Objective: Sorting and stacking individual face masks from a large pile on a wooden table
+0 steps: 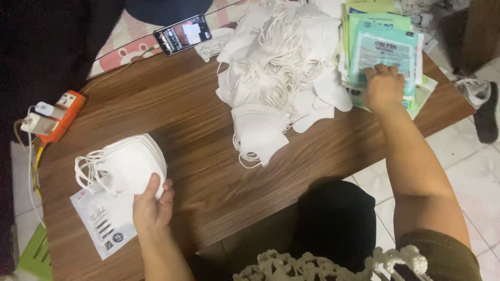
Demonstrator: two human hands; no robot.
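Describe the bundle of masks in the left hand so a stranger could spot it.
On the brown wooden table, look near its left front edge. The left hand grips a neat stack of white masks, over a flat white packet. Unlike the loose mask heap, it is tidily aligned.

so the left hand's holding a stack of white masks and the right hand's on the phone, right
Not quite. The left hand does hold the stack of white masks, but the right hand rests on the pile of green packets, not the phone, which lies untouched across the table. The head view shows it.

phone (pixel 183 34), orange power strip (pixel 61 115), shoe (pixel 488 113)
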